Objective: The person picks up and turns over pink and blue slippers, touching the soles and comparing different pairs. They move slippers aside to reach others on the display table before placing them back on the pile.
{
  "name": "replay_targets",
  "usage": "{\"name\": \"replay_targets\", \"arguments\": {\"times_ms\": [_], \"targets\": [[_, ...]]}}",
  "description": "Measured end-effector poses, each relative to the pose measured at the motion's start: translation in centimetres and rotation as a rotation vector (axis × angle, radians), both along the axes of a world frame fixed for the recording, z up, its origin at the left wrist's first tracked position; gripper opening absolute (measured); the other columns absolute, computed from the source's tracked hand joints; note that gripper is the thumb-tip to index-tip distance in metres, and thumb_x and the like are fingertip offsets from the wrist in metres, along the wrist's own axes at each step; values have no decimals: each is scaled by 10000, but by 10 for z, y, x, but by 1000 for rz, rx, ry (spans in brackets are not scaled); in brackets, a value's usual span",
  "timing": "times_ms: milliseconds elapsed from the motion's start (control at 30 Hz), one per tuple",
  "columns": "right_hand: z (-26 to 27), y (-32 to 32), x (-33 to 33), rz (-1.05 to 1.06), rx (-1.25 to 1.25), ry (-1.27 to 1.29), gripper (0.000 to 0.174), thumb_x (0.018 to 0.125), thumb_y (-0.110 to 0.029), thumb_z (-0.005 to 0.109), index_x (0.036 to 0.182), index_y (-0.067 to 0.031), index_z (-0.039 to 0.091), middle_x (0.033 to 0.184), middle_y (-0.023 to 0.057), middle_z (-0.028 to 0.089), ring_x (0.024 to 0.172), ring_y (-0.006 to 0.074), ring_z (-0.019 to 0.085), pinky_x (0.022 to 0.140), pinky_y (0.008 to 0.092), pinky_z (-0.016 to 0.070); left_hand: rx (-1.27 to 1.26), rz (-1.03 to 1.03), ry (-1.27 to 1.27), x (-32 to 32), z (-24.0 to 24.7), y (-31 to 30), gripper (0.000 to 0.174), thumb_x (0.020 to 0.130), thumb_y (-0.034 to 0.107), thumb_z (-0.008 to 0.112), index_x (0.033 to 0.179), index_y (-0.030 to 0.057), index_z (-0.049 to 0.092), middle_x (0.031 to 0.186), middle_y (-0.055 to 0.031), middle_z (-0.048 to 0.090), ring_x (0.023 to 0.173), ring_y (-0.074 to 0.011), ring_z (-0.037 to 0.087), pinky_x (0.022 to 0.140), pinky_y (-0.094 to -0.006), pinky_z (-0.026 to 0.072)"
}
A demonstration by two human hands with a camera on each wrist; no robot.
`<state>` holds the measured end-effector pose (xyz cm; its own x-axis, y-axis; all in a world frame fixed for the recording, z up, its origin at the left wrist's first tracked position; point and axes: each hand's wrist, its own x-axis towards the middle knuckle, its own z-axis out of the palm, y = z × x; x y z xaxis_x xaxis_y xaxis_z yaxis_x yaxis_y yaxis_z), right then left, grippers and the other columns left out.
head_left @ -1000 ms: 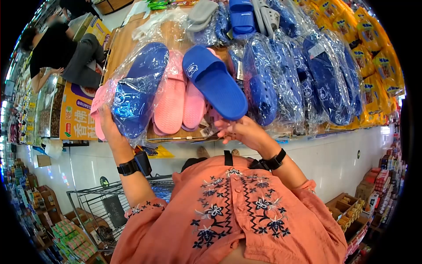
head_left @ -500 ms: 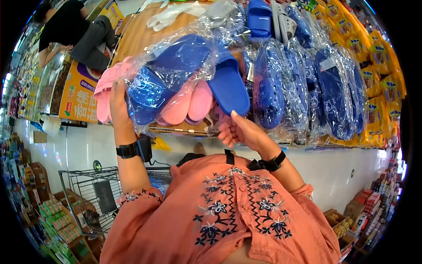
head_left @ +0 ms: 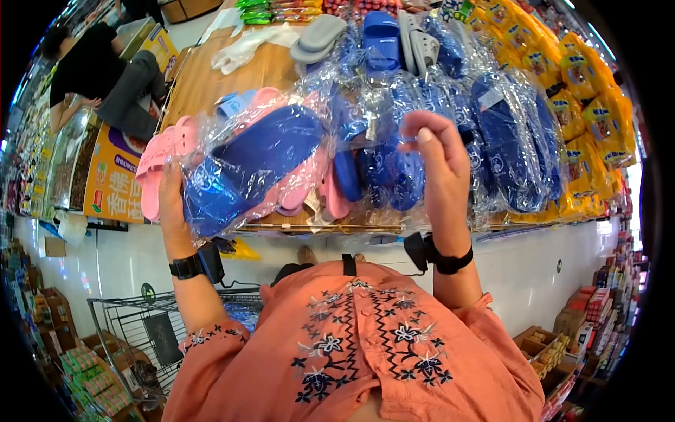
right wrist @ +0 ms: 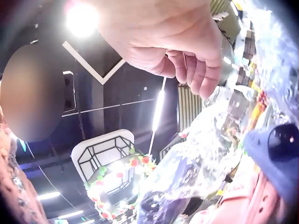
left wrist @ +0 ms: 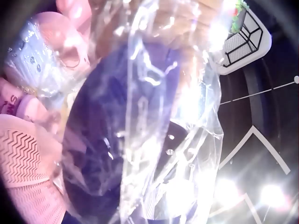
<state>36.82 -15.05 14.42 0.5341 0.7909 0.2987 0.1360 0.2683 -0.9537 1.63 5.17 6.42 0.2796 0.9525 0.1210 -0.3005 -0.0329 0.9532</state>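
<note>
A blue slide slipper (head_left: 274, 151) lies inside a crinkled clear plastic bag, and my left hand (head_left: 172, 207) grips it along its left side. In the left wrist view, the bagged slipper (left wrist: 107, 135) fills the middle, with glare on the plastic. Raised over the bagged blue footwear is my right hand (head_left: 446, 169), its fingers loosely bent. The right wrist view shows that hand (right wrist: 173, 42) with curled fingertips near the clear bag (right wrist: 201, 144) and nothing visible between them. Pink slippers (head_left: 160, 169) lie just beyond the left hand, and others are partly covered by the bag.
Bagged blue clogs and slippers (head_left: 517, 144) cover the table's right part, beside yellow packets (head_left: 594, 123). Grey slippers (head_left: 318, 39) and a white plastic bag (head_left: 249, 48) lie farther back. A wire cart (head_left: 130, 323) stands at lower left; a seated person (head_left: 88, 67) is beyond the table.
My right hand has risen from the toe of the loose blue slipper, which no longer shows separately. The left hand keeps holding the bagged slipper, now tilted flatter.
</note>
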Motion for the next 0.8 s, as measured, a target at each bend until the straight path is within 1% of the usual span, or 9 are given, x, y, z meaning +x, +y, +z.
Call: {"name": "replay_targets", "arguments": {"times_ms": [133,200,300,400,433,533,567,700,800], "targets": [[2,10,21,-110,-16,-116,329,1037,-117,506,1320,33,585,1260,105,637,1142,153,603,947,317,508,-81,-25,-54,0,7,-9,369,1103,249,447,1282,-30,607,1210,-97,670,1039,-155,644,905,-286,528],[-5,16,28,-150,-30,-155,343,1035,-123,511,1331,35,582,1271,110,639,1144,151,604,935,311,510,53,68,105,-4,1,-7,370,1101,256,451,1280,-26,610,1216,-96,666,1035,-148,644,896,-284,533],[-6,16,39,15,-108,-19,370,1034,-154,535,1349,38,568,1244,104,658,1110,152,623,906,292,511,69,138,166,-10,-9,-3,376,1100,271,460,1284,-21,611,1221,-95,662,1031,-139,644,883,-281,537],[-5,18,19,120,-183,-104,379,1031,-181,563,1338,41,577,1181,89,682,1043,155,647,858,274,515,-54,89,41,-9,-4,-13,386,1101,290,464,1282,-18,610,1216,-95,663,1024,-136,645,876,-280,538],[-8,20,15,150,-186,-112,435,1026,-196,587,1378,52,523,1124,105,693,976,156,660,809,266,521,-100,57,-20,-4,0,-17,390,1102,297,464,1281,-17,610,1213,-94,664,1022,-136,645,875,-280,538],[-7,26,6,127,-287,10,491,1022,-185,594,1424,57,449,1099,146,692,934,162,662,772,260,522,-147,42,-49,5,1,-25,398,1098,320,473,1269,-15,607,1194,-94,669,1002,-145,657,858,-286,548],[-12,29,10,151,-236,84,523,1025,-174,581,1451,47,376,1104,187,689,931,186,680,763,286,549,-153,26,-61,6,3,-27,396,1097,317,473,1275,-14,599,1189,-96,671,999,-148,662,855,-289,553],[-15,36,7,43,78,359,447,1031,-131,532,1412,39,373,1158,226,674,960,253,712,751,336,603,-85,47,-7,15,14,-37,391,1096,301,466,1308,-13,562,1177,-106,675,996,-162,680,846,-297,568],[-15,33,14,29,158,453,445,1025,-108,525,1415,41,369,1170,238,668,951,265,714,713,309,602,-47,55,41,16,17,-40,380,1098,274,448,1334,-11,538,1187,-117,672,1010,-169,685,857,-300,573]]}}
